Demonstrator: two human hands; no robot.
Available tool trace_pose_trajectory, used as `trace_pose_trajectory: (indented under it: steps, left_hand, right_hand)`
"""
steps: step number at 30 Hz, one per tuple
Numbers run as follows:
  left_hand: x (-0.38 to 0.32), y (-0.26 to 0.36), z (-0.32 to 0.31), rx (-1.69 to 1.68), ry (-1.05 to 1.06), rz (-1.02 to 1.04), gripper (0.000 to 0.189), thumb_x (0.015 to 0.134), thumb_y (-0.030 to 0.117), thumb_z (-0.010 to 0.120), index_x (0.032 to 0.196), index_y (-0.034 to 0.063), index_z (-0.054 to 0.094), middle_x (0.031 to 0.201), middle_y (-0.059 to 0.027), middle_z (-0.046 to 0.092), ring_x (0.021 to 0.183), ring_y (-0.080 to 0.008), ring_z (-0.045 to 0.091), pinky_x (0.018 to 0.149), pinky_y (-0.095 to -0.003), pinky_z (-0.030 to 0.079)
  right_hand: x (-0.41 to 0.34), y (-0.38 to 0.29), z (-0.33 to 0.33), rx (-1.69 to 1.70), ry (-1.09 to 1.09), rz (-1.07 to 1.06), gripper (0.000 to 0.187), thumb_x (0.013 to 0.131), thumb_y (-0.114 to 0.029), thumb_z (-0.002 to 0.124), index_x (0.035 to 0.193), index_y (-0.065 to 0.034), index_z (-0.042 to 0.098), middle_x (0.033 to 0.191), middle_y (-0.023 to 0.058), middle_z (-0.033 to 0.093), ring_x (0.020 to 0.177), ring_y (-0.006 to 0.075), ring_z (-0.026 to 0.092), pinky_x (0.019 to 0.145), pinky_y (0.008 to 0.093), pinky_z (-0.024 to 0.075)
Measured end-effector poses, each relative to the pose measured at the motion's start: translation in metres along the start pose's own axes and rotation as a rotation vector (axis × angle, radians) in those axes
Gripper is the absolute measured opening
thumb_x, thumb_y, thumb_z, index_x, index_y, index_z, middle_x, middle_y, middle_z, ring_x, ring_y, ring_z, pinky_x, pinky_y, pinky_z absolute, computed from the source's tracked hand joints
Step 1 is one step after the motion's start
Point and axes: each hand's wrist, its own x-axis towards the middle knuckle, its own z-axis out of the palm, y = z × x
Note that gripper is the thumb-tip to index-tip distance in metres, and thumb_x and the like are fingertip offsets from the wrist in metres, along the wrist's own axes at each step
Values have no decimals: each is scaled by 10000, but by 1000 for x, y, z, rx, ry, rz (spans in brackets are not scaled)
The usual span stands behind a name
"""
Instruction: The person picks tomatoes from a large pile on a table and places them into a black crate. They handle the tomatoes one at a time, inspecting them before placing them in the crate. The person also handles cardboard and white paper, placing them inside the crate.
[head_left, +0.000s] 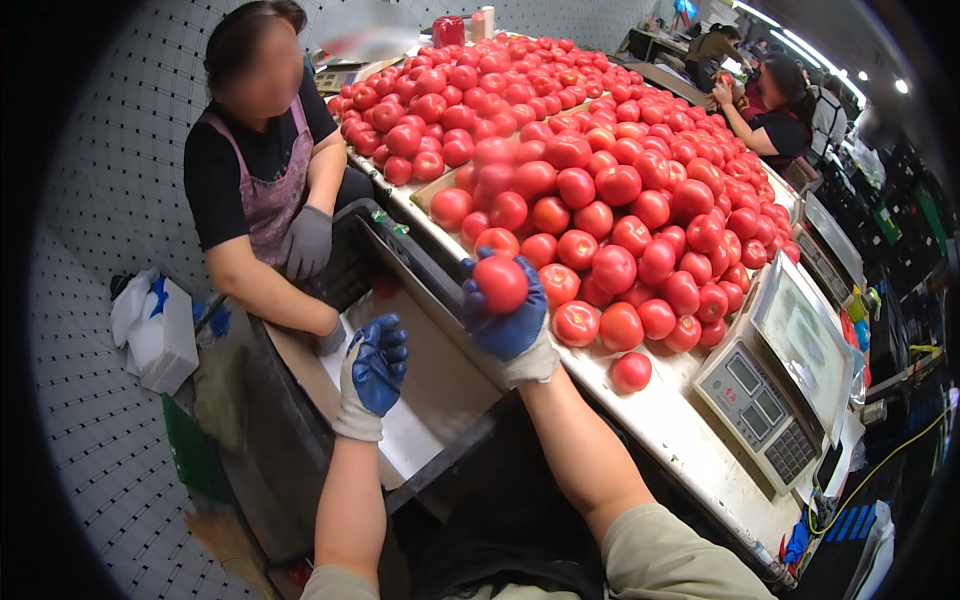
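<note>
My right hand (517, 326), in a blue-coated work glove, grips a red tomato (500, 285) near the table's edge. My left hand (375, 371), gloved alike, is raised over a black crate (442, 459) with its fingers loosely curled and nothing in it. Paper and cardboard (450, 375) line the crate. At its far end a bit of red, apparently a tomato (385, 286), shows in shadow. A large heap of tomatoes (615, 266) covers much of the white table (667, 427) to the right. One single tomato (631, 372) lies at the heap's near edge.
A co-worker (262, 150) in grey gloves stands across the crate, one hand reaching inside it. A digital scale (765, 405) stands on the table at right. A white foam box (169, 337) and a broom (225, 544) are at left. Another person (772, 112) handles tomatoes farther back.
</note>
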Motion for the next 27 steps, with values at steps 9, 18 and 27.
trace_pose_trajectory:
  steps: [9, 18, 27]
  left_hand:
    - [-3, -3, 19, 53, 64, 7, 301, 1002, 278, 498, 1189, 69, 609, 932, -44, 699, 724, -139, 663, 583, -232, 523]
    - [0, -5, 19, 107, 98, 11, 287, 998, 272, 512, 1175, 71, 615, 920, -56, 695, 711, -141, 655, 566, -231, 505]
    - [6, -9, 8, 63, 46, -67, 331, 999, 295, 480, 1202, 62, 599, 926, -54, 698, 724, -156, 669, 589, -252, 536]
  right_hand:
    - [8, -14, -3, -107, -402, 75, 394, 961, -427, 476, 1143, -114, 633, 1007, 104, 652, 645, 186, 559, 492, 247, 422]
    - [8, -9, 4, -198, -301, 22, 415, 942, -471, 468, 1035, -94, 615, 856, 99, 647, 564, 190, 537, 471, 289, 395]
    - [4, -26, 26, -14, -77, -448, 478, 945, -399, 537, 1294, -73, 543, 1207, 98, 615, 990, 263, 601, 912, 397, 504]
